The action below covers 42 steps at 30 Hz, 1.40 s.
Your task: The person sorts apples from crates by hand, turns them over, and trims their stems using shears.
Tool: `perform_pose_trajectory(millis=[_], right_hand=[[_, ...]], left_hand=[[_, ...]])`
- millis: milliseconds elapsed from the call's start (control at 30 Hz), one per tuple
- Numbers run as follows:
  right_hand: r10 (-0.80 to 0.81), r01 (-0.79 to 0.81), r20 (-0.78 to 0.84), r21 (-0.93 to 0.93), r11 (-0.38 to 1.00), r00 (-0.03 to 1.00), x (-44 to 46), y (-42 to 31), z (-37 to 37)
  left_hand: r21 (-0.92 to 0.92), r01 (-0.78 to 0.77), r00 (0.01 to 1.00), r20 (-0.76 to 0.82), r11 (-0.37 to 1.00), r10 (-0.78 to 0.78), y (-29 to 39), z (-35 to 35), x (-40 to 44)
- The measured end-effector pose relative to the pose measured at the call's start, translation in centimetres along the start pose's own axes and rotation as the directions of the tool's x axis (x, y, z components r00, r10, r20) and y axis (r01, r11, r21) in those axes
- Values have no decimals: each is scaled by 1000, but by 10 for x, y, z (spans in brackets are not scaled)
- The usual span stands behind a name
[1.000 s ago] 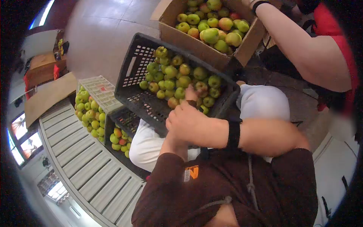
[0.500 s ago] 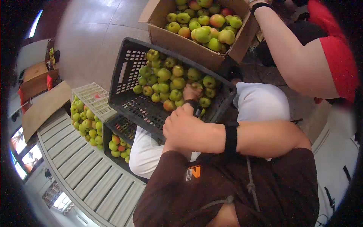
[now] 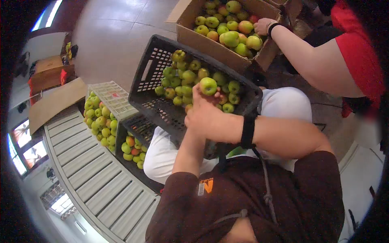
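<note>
A green apple [image 3: 208, 86] is held up over the black plastic crate [image 3: 139, 87], with the fingers of my left hand [image 3: 197, 95] around it. Across my left wrist lies my right hand [image 3: 212, 122], back up, fingers bent together, and it hides much of the left hand. What the right fingers close on is out of sight. Green and reddish apples [image 3: 188, 76] cover part of the tilted crate's floor just beyond my hands.
Another person's hand [image 3: 263, 26] touches apples in a cardboard box [image 3: 219, 46] beyond the crate. To the left, a white crate [image 3: 115, 97] and a second black crate [image 3: 142, 127] hold more apples. A slatted surface [image 3: 87, 170] runs alongside, with a cardboard sheet [image 3: 56, 101].
My left hand has come up out of the crate's apples with one apple. My right hand has shifted slightly up and stays across it. The other person's hand now shows inside the box.
</note>
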State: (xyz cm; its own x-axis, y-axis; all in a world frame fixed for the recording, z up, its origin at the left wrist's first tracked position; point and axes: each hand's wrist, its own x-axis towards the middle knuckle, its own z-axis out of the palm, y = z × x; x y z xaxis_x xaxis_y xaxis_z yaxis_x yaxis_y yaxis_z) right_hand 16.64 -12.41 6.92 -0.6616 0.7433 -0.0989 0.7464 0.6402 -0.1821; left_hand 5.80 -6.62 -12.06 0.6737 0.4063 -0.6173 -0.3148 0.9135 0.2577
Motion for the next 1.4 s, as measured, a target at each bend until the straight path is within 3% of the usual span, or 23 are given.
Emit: perform_pose_trajectory(millis=[100, 133, 233, 267, 367, 433, 533, 633, 767, 900, 1167, 1267, 1300, 1400], right_hand=[[230, -240, -260, -9, 971, 938, 13, -3, 43], [267, -241, -304, 119, 963, 915, 13, 2, 42], [396, -339, -312, 222, 914, 864, 16, 7, 32], [400, -337, -270, 251, 908, 876, 16, 9, 28], [361, -147, -356, 506, 850, 862, 18, 10, 27], [316, -50, -401, 550, 834, 860, 19, 10, 21], [301, -28, -418, 546, 837, 857, 26, 10, 17], [350, -133, -378, 494, 859, 857, 29, 14, 15], [451, -253, -317, 506, 825, 835, 28, 22, 17], [522, -305, -338, 524, 796, 783, 24, 29, 19], [785, -683, -12, 485, 546, 619, 3, 74, 38], [786, -671, -70, 478, 567, 614, -6, 124, 58], [804, -683, -36, 507, 526, 593, 5, 121, 30], [880, -643, 122, 729, 235, 460, 11, 177, 51]], left_hand=[[47, -122, 990, 79, 991, 118, 9, 20, -29], [66, -157, 981, 128, 985, 147, 13, 23, -38], [144, -247, 944, 258, 958, 205, 30, 27, -67], [174, -248, 940, 281, 953, 194, 38, 29, -78], [274, -185, 941, 325, 944, 90, 66, 33, -109], [354, -120, 944, 331, 928, -4, 83, 38, -126], [756, -125, 986, 22, 642, 166, 88, 54, -146], [652, -219, 974, 105, 726, 199, 108, 49, -141], [561, -399, 875, -4, 725, 484, 124, 50, -130], [411, -450, 883, 75, 793, 463, 137, 64, -141], [339, -526, 828, -4, 780, 560, 150, 62, -147], [284, -576, 802, 13, 766, 598, 150, 57, -143], [277, -585, 796, 19, 762, 604, 150, 58, -144], [252, -585, 796, -1, 771, 605, 151, 61, -145]])
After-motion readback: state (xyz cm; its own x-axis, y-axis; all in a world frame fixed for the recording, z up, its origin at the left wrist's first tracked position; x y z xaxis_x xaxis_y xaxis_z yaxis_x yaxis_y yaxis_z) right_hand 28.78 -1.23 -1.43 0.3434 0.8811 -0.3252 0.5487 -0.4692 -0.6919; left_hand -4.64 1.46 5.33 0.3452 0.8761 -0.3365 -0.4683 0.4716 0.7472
